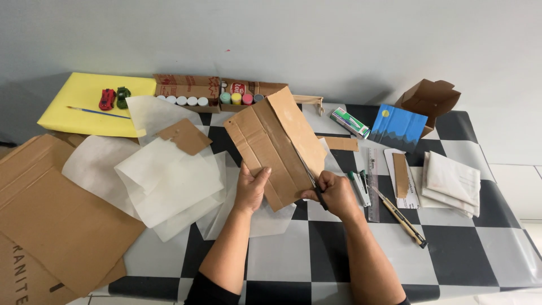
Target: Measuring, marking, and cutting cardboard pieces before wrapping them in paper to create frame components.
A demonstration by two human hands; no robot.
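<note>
The right hand [336, 192] is closed around the dark handles of a pair of scissors [310, 176], whose blades reach up and to the left into a creased sheet of brown cardboard [275, 144]. The left hand [252, 187] pinches the lower left edge of that same cardboard sheet, thumb on top, holding it tilted above the black-and-white checkered tabletop [316, 260].

Just beside the right hand lie a stapler [358, 187], a clear ruler [373, 181] and a utility knife [402, 217]. Further right sit a small cardboard strip [400, 175] on a white card and a stack of folded white paper [451, 183]. Behind them stand a blue painted card [398, 127] and an open brown box [431, 99].

To the left of the left hand, sheets of translucent white paper [169, 181] overlap, with a small cardboard piece [184, 136] on top. Large flat cardboard [51, 214] lies at the far left. At the back are paint pots [212, 100] in a carton and a yellow foam sheet [84, 104] with a brush [97, 112].
</note>
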